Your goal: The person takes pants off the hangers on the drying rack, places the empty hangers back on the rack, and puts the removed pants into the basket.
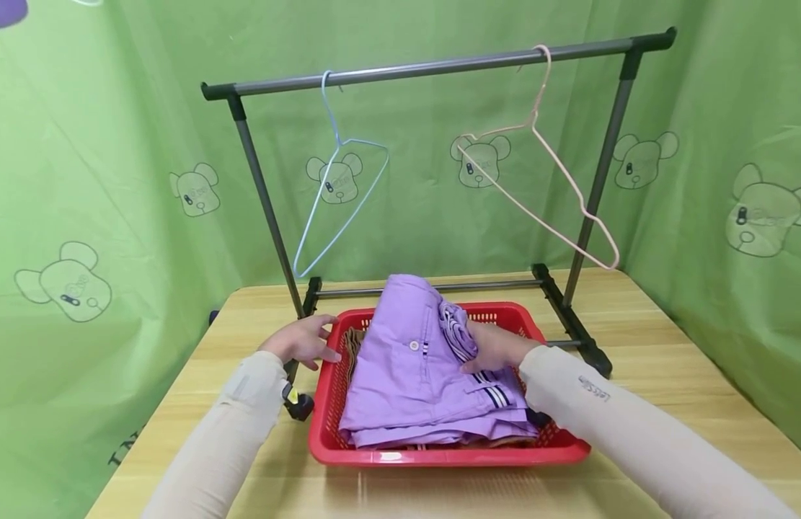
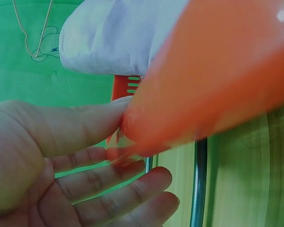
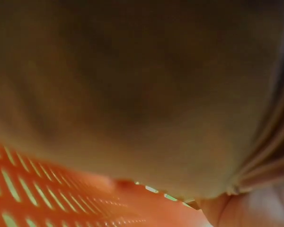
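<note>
A folded purple garment (image 1: 400, 389) with a white button and striped trim lies in a red plastic basket (image 1: 448, 457). My right hand (image 1: 497, 346) grips the garment by its rolled striped part, thumb on the near side; its other fingers are mostly hidden. In the right wrist view, dark blurred fabric (image 3: 132, 94) fills most of the picture. At the basket's left rim is my left hand (image 1: 303, 340), its fingers spread and fairly straight. The left wrist view shows the thumb (image 2: 85, 125) at the blurred rim. Brown cloth (image 1: 352, 349) shows beneath the garment.
A grey metal rack (image 1: 426, 68) stands behind and around the basket on the wooden table (image 1: 660, 346). From its bar hang a blue hanger (image 1: 338, 144) at left and a pink hanger (image 1: 536, 126) at right. A green printed curtain (image 1: 114, 180) encloses the table.
</note>
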`<state>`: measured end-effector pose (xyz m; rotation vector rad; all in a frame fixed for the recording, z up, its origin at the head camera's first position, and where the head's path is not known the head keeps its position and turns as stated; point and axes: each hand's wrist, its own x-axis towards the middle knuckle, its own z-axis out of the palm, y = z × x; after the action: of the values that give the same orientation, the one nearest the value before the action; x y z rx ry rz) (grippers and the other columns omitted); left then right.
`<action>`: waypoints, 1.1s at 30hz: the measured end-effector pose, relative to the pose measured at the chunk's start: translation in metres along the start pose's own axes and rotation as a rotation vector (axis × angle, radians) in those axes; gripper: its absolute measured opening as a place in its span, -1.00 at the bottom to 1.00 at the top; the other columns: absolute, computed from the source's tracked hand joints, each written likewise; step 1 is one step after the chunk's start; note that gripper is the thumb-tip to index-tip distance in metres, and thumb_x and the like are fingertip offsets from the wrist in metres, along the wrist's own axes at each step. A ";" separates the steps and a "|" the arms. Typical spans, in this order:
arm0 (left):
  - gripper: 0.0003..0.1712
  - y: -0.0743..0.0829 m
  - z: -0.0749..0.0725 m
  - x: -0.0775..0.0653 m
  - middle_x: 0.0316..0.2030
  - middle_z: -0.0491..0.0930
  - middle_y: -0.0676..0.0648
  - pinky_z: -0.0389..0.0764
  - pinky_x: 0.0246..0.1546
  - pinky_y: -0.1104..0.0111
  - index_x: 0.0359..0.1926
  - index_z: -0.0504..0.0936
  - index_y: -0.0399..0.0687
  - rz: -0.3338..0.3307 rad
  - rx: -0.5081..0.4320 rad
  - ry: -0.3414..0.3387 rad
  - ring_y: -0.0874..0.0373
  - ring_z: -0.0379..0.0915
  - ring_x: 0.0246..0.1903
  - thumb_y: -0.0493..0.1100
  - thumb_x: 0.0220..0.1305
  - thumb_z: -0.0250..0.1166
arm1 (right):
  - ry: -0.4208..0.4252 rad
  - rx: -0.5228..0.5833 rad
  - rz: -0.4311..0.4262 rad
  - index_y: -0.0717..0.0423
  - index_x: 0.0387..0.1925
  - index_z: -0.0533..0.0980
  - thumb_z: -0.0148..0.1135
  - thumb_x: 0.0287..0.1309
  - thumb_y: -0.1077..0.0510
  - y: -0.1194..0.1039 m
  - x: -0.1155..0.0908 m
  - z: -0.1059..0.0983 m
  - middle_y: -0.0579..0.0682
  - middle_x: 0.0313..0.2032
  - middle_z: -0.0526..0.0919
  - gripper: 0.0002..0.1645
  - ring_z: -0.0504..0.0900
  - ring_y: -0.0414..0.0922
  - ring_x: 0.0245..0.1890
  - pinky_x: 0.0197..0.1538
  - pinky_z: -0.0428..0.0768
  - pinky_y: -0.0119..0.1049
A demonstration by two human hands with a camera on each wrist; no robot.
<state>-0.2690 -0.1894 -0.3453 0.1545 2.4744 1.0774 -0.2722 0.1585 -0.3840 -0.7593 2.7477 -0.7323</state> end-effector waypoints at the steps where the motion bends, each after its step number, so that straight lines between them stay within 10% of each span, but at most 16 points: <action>1: -0.09 0.000 0.000 0.000 0.19 0.39 -0.37 0.68 -0.29 0.12 0.43 0.13 -0.23 0.001 0.000 0.001 -0.07 0.62 -0.19 -0.40 0.11 0.38 | -0.004 -0.005 0.002 0.46 0.23 0.24 0.55 -0.10 0.20 0.001 0.001 0.000 0.37 0.09 0.51 -0.06 0.42 0.26 0.18 0.26 0.33 0.09; 23: -0.08 0.000 0.000 0.004 0.15 0.43 -0.32 0.69 -0.33 0.18 0.42 0.16 -0.18 -0.008 -0.008 0.010 -0.05 0.62 -0.19 -0.40 0.09 0.41 | -0.132 -0.184 -0.003 0.24 -0.05 0.45 0.59 -0.24 0.20 0.002 0.015 0.009 0.14 -0.11 0.63 -0.34 0.56 0.13 0.02 0.18 0.46 0.01; 33: -0.09 -0.003 0.001 0.003 0.18 0.41 -0.32 0.68 -0.26 0.12 0.42 0.17 -0.17 -0.010 -0.012 0.023 -0.06 0.61 -0.17 -0.38 0.09 0.42 | -0.214 -0.096 -0.005 0.34 0.01 0.41 0.51 -0.07 0.14 0.007 0.011 -0.004 0.18 -0.06 0.58 -0.34 0.50 0.18 0.10 0.23 0.39 0.04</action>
<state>-0.2716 -0.1905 -0.3493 0.1272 2.4860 1.0961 -0.2854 0.1599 -0.3849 -0.8129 2.6024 -0.4914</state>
